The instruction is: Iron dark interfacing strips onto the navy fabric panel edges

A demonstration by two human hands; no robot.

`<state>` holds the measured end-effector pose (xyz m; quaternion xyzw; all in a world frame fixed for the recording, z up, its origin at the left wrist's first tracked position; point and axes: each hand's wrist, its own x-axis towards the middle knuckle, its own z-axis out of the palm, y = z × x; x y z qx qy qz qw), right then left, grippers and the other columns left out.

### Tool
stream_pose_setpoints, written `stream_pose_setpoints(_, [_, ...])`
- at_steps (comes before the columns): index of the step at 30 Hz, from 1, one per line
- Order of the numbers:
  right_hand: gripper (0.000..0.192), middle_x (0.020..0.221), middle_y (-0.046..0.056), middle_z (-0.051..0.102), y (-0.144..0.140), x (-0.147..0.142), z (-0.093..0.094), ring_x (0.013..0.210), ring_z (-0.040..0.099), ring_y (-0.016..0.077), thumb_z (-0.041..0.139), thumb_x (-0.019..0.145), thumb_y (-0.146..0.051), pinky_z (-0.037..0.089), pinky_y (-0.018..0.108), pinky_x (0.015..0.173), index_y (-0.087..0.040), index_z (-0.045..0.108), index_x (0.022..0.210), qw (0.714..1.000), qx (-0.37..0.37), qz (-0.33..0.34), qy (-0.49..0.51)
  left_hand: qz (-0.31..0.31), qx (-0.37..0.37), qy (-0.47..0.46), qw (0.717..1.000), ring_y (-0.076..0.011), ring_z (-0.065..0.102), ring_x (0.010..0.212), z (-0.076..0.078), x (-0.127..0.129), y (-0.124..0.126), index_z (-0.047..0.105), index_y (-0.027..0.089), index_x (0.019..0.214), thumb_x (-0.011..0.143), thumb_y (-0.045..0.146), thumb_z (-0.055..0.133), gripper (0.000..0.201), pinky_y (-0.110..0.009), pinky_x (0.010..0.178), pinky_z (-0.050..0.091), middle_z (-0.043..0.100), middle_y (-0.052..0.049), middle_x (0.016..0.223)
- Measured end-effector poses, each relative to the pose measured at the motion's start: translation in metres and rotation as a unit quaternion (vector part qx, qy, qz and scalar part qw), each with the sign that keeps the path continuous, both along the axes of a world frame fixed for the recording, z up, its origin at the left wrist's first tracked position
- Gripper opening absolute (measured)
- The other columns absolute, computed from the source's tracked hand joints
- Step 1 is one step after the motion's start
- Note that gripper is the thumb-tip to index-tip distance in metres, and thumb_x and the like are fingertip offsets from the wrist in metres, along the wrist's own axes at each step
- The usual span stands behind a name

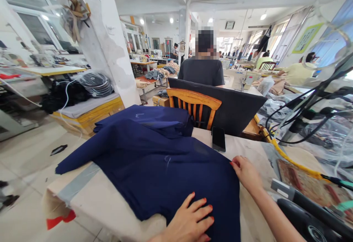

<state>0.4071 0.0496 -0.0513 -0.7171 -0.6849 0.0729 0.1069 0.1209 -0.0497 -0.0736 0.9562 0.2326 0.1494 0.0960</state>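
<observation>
Resting flat on navy fabric (154,161), left hand (190,221) lies palm down, grip released, fingers spread. Right hand (245,172) touches the cloth's right edge, fingers loose, grasping nothing. Fabric drapes over the counter (110,201). Black phone (218,139) lies just beyond it, near a wooden chair (194,106); no containers within reach

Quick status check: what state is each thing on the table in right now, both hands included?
Navy fabric: spread flat, left edge overhanging table.
Phone: face up, screen dark, beside fabric.
Left hand: open, palm flat on fabric.
Right hand: open, fingertips at fabric edge.
</observation>
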Motion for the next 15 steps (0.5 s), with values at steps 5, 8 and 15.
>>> stream_pose_setpoints(5, [0.029, 0.1, 0.004, 0.061, 0.019, 0.005, -0.014, 0.085, 0.059, 0.0152, 0.054, 0.089, -0.04, 0.052, 0.035, 0.074, -0.016, 0.058, 0.105, 0.999, -0.016, 0.011, 0.027, 0.005, -0.024, 0.005, 1.0, -0.0237, 0.036, 0.132, 0.002, 0.004, -0.004, 0.045, 0.022, 0.13, 0.09, 0.041, 0.055, 0.045, -0.049, 0.111, 0.024, 0.048, -0.004, 0.138])
stream_pose_setpoints(8, [0.027, 0.103, 0.004, 0.059, 0.019, 0.001, -0.016, 0.089, 0.058, 0.0165, 0.055, 0.089, -0.038, 0.05, 0.038, 0.077, -0.016, 0.057, 0.105, 1.0, 0.012, -0.001, 0.029, 0.009, -0.063, 0.003, 0.998, -0.0242, 0.034, 0.133, 0.008, 0.001, -0.007, 0.043, 0.023, 0.131, 0.089, 0.04, 0.057, 0.047, -0.051, 0.111, 0.021, 0.046, -0.006, 0.139])
stream_pose_setpoints(15, [0.021, 0.084, 0.003, 0.057, -0.082, -0.033, 0.014, 0.077, 0.055, 0.0154, 0.041, 0.093, -0.035, 0.045, 0.029, 0.071, -0.022, 0.056, 0.086, 0.983, 0.039, 0.157, 0.088, -0.002, -0.105, -0.013, 0.994, -0.0197, 0.049, 0.115, 0.021, -0.019, -0.01, 0.055, 0.023, 0.114, 0.085, 0.041, 0.064, 0.036, -0.039, 0.106, 0.027, 0.058, -0.001, 0.123])
